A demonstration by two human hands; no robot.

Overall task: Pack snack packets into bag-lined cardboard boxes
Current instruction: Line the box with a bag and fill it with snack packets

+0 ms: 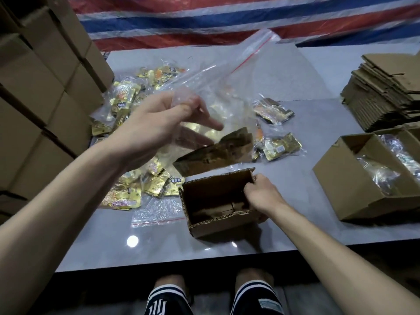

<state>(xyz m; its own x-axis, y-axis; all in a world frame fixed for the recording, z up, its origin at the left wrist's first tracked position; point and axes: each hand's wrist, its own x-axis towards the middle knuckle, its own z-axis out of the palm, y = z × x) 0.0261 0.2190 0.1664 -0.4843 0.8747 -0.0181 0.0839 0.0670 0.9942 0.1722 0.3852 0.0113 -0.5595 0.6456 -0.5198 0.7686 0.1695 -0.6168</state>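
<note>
I have the left hand raised over the middle of the table, fingers and thumb pinching one end of a clear zip bag, whose red-striped mouth trails up towards the far edge. The right hand curls over the right wall of the small box, gripping it. This box stands open and unlined near the front edge. The snack packets lie loose along the left side, some just beside the box.

The weak point, as I judge it, is the bag. It is limp and held at one end only, so it may drop in bunched or snag on the far flap, leaving the box badly lined. The tabletop looks glossy, and pushing the bag down could slide the box towards the front edge if the right hand slackens. The trailing plastic could also sweep packets about.

A lined box sits at the right edge.
</note>
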